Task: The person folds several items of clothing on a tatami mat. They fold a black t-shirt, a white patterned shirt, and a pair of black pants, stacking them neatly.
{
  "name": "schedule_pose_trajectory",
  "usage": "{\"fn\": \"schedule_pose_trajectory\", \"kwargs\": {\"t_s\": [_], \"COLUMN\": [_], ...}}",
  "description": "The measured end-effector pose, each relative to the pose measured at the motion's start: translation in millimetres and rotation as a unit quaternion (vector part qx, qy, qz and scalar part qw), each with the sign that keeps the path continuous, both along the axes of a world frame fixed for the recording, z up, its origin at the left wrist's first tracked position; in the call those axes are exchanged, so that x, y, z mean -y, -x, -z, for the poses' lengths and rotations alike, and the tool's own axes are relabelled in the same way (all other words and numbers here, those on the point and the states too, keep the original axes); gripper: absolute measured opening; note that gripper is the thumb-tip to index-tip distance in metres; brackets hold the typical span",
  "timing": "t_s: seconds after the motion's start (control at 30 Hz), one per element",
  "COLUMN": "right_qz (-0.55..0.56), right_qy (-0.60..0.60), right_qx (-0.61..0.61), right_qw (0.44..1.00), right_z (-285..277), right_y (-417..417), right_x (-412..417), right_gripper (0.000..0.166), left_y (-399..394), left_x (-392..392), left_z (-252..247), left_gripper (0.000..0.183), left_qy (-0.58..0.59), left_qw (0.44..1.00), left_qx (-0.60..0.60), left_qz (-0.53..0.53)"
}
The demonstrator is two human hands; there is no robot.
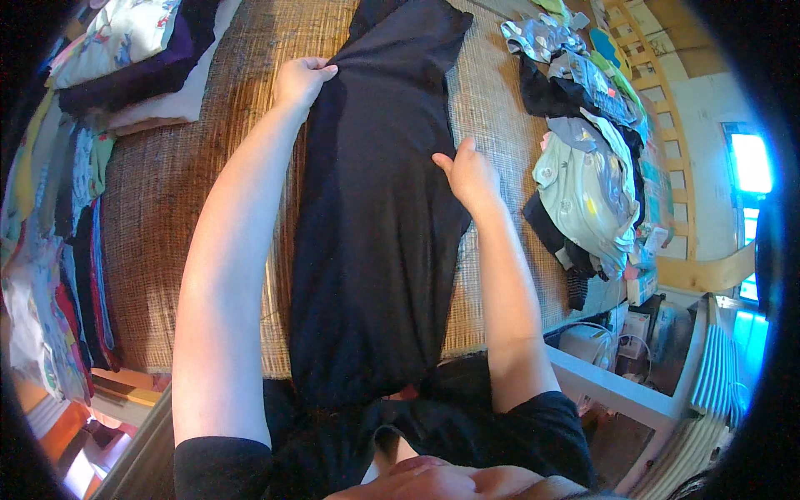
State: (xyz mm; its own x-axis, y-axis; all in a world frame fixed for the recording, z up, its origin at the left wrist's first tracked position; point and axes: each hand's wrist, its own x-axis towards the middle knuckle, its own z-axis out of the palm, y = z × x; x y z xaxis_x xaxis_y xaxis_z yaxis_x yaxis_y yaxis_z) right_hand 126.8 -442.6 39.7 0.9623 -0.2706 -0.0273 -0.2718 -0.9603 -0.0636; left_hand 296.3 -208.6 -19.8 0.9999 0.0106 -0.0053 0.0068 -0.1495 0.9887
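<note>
A long black garment (381, 206) lies lengthwise in front of me on a woven mat (250, 37), its near end reaching my lap. My left hand (301, 84) pinches the garment's left edge near the far end, thumb against fingers, and creases fan out from that grip. Beside the right edge is my right hand (473, 175), its thumb apart from the fingers and nothing seen between them. Whether its far side touches the cloth is hidden. Further off, the garment widens to a short flap on the right, and its far end runs out of view.
Folded clothes (134, 69) are stacked at the far left, with a row of folded garments (62, 250) along the left side. A loose clothes heap (584, 169) lies on the right. Beyond it runs a wooden bed rail (672, 144). Boxes (634, 331) stand below the mat's right edge.
</note>
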Motion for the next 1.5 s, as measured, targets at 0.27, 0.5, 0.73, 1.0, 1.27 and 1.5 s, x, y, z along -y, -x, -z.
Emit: {"fn": "schedule_pose_trajectory", "kwargs": {"t_s": [0.27,0.5,0.73,1.0,1.27,1.5], "right_qz": [-0.014,-0.048,-0.080,-0.099,-0.180,-0.285], "right_qy": [0.036,0.070,0.021,-0.045,-0.092,-0.012], "right_qx": [0.122,0.154,0.206,0.257,0.204,-0.162], "right_qw": [0.992,0.984,0.975,0.960,0.958,0.945], "right_z": [31,25,42,52,37,-32], "right_y": [29,72,89,96,159,241], "right_x": [18,-1,27,23,13,-37], "right_gripper": [0.021,0.030,0.022,0.020,0.044,0.077], "left_y": [10,15,49,113,233,333], "left_x": [8,1,12,-12,-56,-83], "left_z": [-7,2,-2,2,-17,-87], "left_gripper": [0.028,0.046,0.039,0.065,0.050,0.071], "left_qy": [-0.148,-0.151,-0.333,-0.334,-0.345,-0.585], "left_qw": [0.984,0.982,0.894,0.888,0.915,0.722], "left_qx": [0.051,0.116,0.295,0.315,0.201,0.133], "left_qz": [-0.088,-0.016,-0.053,0.027,0.058,0.345]}}
